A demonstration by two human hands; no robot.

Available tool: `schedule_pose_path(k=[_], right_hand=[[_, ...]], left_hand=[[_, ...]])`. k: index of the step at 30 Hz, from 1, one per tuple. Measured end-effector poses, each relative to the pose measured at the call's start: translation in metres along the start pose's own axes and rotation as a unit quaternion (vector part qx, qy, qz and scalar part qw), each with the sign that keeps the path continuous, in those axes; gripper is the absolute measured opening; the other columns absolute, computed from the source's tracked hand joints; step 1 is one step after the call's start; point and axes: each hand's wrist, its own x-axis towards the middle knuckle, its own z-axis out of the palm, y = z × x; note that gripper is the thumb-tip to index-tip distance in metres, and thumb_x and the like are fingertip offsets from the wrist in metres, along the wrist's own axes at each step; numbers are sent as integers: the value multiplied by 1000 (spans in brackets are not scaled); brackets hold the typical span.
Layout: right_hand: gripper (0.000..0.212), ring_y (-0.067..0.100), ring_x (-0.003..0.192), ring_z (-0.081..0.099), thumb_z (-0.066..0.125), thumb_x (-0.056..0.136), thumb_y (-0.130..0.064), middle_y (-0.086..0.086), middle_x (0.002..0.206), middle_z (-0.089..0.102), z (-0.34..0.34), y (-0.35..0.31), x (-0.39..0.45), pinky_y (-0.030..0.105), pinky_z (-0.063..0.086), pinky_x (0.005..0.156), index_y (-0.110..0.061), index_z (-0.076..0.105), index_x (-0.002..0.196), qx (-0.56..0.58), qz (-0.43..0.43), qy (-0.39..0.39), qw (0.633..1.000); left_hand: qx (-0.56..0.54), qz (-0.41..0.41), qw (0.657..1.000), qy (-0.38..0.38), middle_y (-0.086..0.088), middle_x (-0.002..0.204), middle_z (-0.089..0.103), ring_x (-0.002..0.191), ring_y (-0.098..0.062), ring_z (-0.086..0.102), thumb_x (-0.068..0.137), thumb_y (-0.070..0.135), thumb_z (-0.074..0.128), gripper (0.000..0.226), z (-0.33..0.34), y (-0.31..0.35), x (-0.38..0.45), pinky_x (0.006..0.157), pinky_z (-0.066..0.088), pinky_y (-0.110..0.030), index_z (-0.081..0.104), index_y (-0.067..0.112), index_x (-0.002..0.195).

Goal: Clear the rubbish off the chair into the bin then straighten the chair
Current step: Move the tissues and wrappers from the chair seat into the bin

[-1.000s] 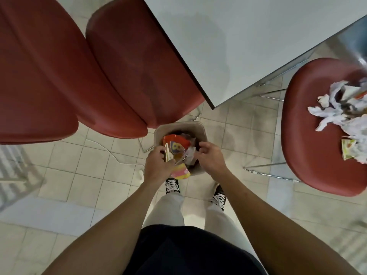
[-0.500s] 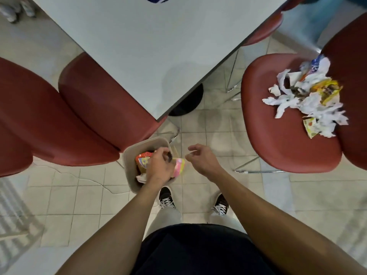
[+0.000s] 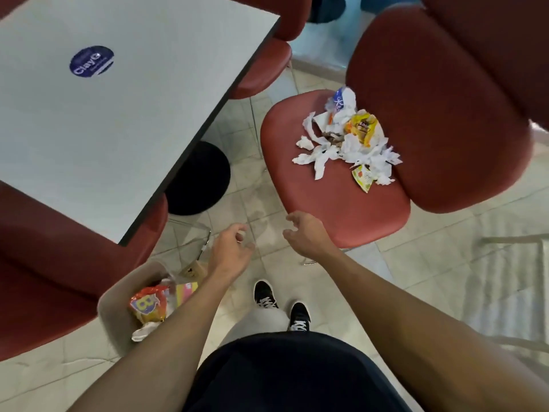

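Note:
A red chair (image 3: 332,200) stands at the right, turned at an angle to the table. On its seat lies a heap of rubbish (image 3: 347,141): crumpled white paper, a yellow wrapper and a small packet. A beige bin (image 3: 110,310) sits on the floor at lower left with colourful wrappers (image 3: 148,304) inside. My left hand (image 3: 230,251) hovers just past the bin, fingers loosely curled and holding nothing. My right hand (image 3: 306,233) is at the chair seat's near edge, fingers relaxed, also holding nothing.
A white table (image 3: 113,114) with a blue sticker (image 3: 91,61) fills the upper left, its black base (image 3: 199,176) on the tiled floor. Red chairs (image 3: 53,278) stand at the left, and another red chair back (image 3: 505,40) rises at the upper right. My feet (image 3: 282,304) stand between bin and chair.
Both hands left the bin, where they had dropped wrappers, and rose toward the littered chair. The view swung right, bringing the chair nearer the centre.

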Motion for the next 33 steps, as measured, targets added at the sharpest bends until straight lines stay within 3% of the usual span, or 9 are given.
schedule_pose_path(k=[6,9,13,21,33], right_hand=[[52,28,122,51,64,84,-22,12,129,57,-54,18,31,36,41,104,-14,52,134,32,49,79,995],[62,26,119,53,67,81,-30,14,131,53,-74,24,45,36,45,101,-20,45,139,48,64,110,991],[69,27,119,52,71,81,-33,14,134,48,-99,35,66,39,44,103,-23,39,142,59,87,127,986],[72,28,127,47,71,81,-31,13,144,41,-152,66,127,37,42,102,-22,36,144,44,108,130,985],[66,27,122,48,67,82,-24,12,136,42,-222,141,250,31,40,95,-21,38,142,90,154,102,979]], left_hand=[[50,93,992,-73,3,99,59,90,-17,59,81,24,69,37,10,65,54,80,47,-27,59,22,117],[67,133,984,-99,3,99,58,94,-18,59,79,27,69,40,14,95,81,89,49,-34,58,26,117],[67,180,974,-120,3,99,56,92,-15,58,79,29,71,39,24,133,112,87,50,-33,58,28,116],[90,215,964,-130,3,103,55,97,-17,55,78,28,71,43,67,214,166,89,47,-33,58,28,119],[151,199,956,-154,-7,123,58,112,-23,55,79,18,69,46,170,334,276,91,44,-31,58,21,123]])
